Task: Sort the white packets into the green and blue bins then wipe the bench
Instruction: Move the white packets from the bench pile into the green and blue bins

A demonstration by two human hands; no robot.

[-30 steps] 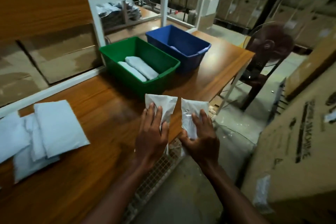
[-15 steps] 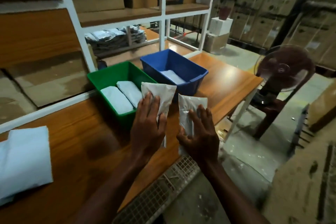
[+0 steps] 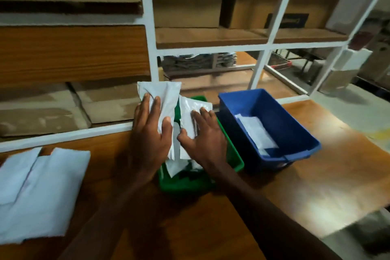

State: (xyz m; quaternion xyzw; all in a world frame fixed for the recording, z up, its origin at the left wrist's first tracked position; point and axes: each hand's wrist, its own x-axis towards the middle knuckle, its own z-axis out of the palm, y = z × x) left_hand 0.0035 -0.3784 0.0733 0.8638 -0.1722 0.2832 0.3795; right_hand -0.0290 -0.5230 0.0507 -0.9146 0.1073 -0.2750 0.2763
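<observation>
1. Step in hand: sorting. Both hands hold packets over the green rectangular plastic bin point(image 3: 237, 162); wipe not begun, no cloth visible.
2. Left hand point(image 3: 150, 139): thumb and fingers pinch a white flat plastic packet point(image 3: 162, 95), which stands up above the fingertips, over the far-left end of the green bin.
3. Right hand point(image 3: 205, 140): fingers spread, nearly straight, lying on a smaller white crinkled packet point(image 3: 190, 112); thumb hooks its near edge. Looks like a light grip, not a fist.
4. The 2 packets sit just beside each other, edges nearly touching btw the hands.
5. Under the hands, inside the green bin, more white packets show; count unclear.
6. Right of the right hand: blue rectangular plastic bin point(image 3: 295, 133), touching or nearly touching the green one, w/ white packets inside.
7. Left of the left hand: pile of white flat packets point(image 3: 40, 192) on the brown wooden tabletop point(image 3: 316, 175), unsorted.
8. Next, prob.: let go over the right bin(s); which packet goes where can't be told. Then reach left for the pile.
</observation>
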